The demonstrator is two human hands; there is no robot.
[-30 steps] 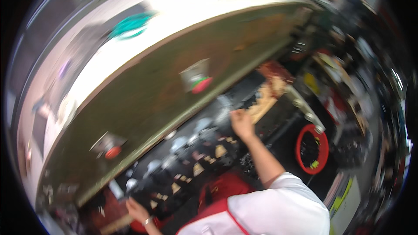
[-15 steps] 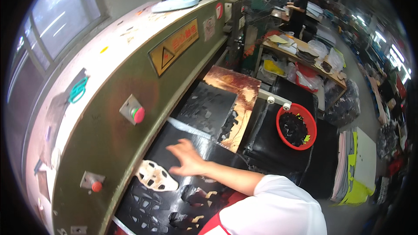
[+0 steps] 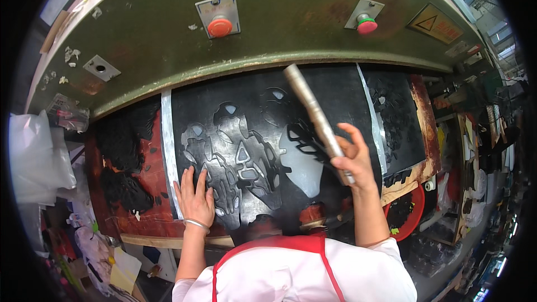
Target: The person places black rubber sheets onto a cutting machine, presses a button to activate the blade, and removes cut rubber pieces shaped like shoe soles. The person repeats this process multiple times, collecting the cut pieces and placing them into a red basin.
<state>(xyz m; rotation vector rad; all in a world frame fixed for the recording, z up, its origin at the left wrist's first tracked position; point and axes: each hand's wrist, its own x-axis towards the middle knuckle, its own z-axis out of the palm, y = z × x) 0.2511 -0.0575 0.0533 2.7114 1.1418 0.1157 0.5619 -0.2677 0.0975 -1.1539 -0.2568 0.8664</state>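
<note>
Basin (image 3: 419,210), black scraps (image 3: 400,211) inside (apparently), right hand (image 3: 356,157) gripping rod (image 3: 314,113)

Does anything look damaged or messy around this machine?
Yes: pale patches near the left end of the green machine look like chipped paint, and loose black scraps lie heaped untidily on the red board, left of the left hand.

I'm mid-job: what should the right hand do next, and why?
Probably lower the silvery tool onto the plain upper-right part of the black sheet: the right hand grips it at a slant, that part looks uncut, and cut shapes crowd the left part, where the left hand is.
</note>
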